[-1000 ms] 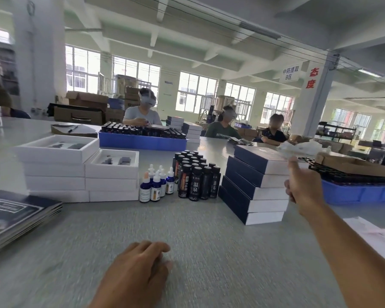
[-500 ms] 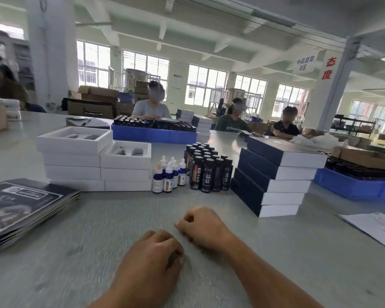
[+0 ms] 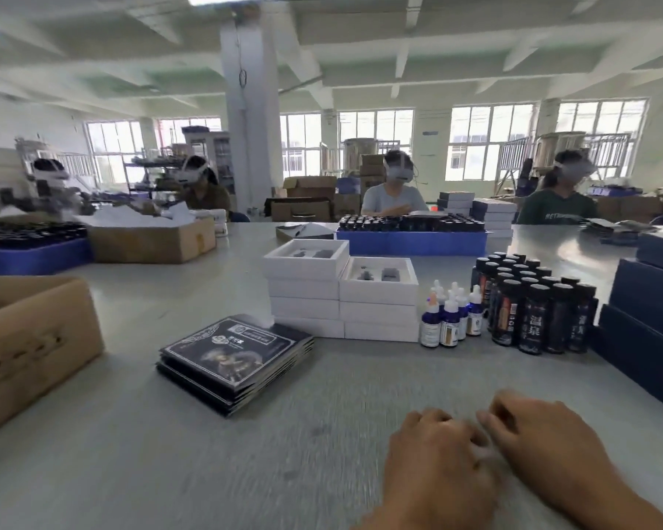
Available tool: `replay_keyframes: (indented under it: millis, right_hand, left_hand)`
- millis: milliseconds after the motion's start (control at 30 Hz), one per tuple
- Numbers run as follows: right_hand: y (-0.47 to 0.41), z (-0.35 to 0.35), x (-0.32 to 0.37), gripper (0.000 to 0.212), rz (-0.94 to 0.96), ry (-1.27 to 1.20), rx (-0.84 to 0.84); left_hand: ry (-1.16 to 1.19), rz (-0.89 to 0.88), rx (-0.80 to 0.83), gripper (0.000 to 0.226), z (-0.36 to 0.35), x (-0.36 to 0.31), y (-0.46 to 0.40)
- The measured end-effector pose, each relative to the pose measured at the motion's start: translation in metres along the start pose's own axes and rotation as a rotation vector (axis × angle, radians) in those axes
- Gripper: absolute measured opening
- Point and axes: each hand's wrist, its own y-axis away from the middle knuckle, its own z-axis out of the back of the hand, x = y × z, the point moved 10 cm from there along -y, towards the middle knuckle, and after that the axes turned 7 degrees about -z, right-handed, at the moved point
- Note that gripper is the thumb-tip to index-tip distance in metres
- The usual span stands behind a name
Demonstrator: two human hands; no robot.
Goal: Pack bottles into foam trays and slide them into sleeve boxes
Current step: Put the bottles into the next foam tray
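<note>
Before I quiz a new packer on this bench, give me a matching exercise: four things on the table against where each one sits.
Things:
1. booklets
2. dropper bottles
3. cardboard box
4. navy boxes

Places:
A. far right edge
B. between the white trays and the dark bottles
C. far left edge
D. in front of the white trays, to their left

Pairs: 1-D, 2-B, 3-C, 4-A

A stack of dark printed booklets (image 3: 236, 362) lay on the grey table (image 3: 169, 453), left of centre. An open cardboard carton (image 3: 31, 346) stood at the near left edge, another carton (image 3: 152, 242) with white paper farther back. Across the table sat several people (image 3: 395, 193) wearing headsets. A white pillar (image 3: 245, 120) rose behind them.
</note>
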Motion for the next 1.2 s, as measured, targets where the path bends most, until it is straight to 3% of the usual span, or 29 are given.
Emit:
replay_keyframes:
  millis: [100, 233, 333, 500, 600, 767, 1033, 1200]
  right_hand:
    - [0.0, 0.002, 0.003, 0.027, 0.014, -0.041, 0.001]
    - [0.001, 0.005, 0.005, 0.028, 0.034, -0.078, -0.028]
    - [0.003, 0.005, 0.005, 0.027, 0.035, -0.073, -0.055]
    - [0.001, 0.003, 0.004, 0.027, 0.031, -0.088, -0.061]
    - [0.0, 0.002, 0.002, 0.027, 0.026, -0.096, -0.056]
    - [-0.003, 0.0, 0.001, 0.029, 0.01, -0.09, -0.04]
    - [-0.004, -0.001, 0.002, 0.026, 0.033, -0.087, -0.04]
    - [-0.005, -0.003, 0.002, 0.023, 0.024, -0.1, -0.035]
  left_hand:
    - [0.188, 0.065, -0.208, 0.033, 0.045, 0.018, -0.014]
    - [-0.067, 0.017, -0.467, 0.038, 0.14, 0.039, -0.05]
    - [-0.297, 0.032, -0.55, 0.051, 0.196, 0.058, -0.079]
    - [-0.694, 0.106, -0.369, 0.073, 0.225, 0.097, -0.116]
    - [-0.794, 0.137, -0.286, 0.062, 0.222, 0.11, -0.127]
    - [-0.829, 0.092, -0.314, 0.042, 0.214, 0.113, -0.132]
    - [-0.648, -0.166, -0.395, 0.046, 0.189, 0.044, -0.067]
    - [-0.628, -0.489, -0.182, 0.05, 0.096, -0.02, 0.035]
